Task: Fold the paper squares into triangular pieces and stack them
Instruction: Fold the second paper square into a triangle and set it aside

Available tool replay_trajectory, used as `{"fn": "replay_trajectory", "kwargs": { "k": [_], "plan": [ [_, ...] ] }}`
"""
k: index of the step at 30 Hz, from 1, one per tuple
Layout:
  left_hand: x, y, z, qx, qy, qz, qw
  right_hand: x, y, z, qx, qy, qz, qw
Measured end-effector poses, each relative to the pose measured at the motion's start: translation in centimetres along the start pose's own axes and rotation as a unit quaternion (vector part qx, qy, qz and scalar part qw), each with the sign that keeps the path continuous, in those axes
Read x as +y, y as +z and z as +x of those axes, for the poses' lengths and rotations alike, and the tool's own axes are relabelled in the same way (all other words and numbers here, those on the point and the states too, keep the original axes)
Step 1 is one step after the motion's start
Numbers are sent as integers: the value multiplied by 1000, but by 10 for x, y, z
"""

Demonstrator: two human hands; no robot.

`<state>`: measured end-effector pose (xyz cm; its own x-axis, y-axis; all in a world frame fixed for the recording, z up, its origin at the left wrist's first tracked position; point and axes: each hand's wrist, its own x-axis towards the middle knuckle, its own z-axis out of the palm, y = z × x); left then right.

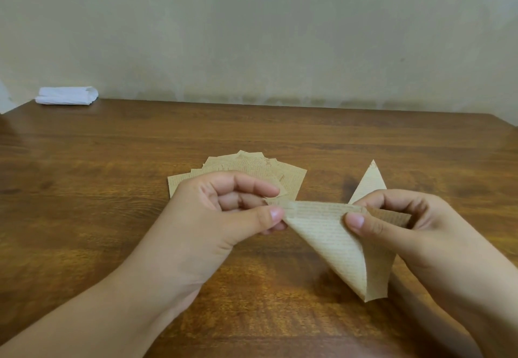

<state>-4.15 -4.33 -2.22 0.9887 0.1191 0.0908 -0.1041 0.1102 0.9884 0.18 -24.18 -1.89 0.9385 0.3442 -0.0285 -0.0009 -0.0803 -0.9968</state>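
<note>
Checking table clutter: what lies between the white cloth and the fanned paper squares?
Head view: only bare table between the white cloth and fanned paper squares.

Both bare forearms reached in above the table. The left hand [224, 206] pinched with thumb and curled fingers; the right hand [414, 223] pinched likewise, facing it.

You are looking down at a dark brown, wood-grained surface [112, 217] that runs back to a pale wall. On it, near the middle, a fanned spread of tan printed paper squares [291, 181] lies flat, its near part hidden from you. Just to its right lies a folded tan paper triangle [370, 184], its point toward the far side. At the far left corner, well apart from both, you have a folded white cloth or plastic bundle [67, 95].
</note>
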Motion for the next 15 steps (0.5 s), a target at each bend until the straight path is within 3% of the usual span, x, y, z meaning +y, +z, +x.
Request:
{"fn": "replay_trajectory", "kwargs": {
  "k": [15],
  "plan": [
    [-2,-3,3,-4,-132,-52,990,0,-1,1,5,-20,-56,998]
  ]
}}
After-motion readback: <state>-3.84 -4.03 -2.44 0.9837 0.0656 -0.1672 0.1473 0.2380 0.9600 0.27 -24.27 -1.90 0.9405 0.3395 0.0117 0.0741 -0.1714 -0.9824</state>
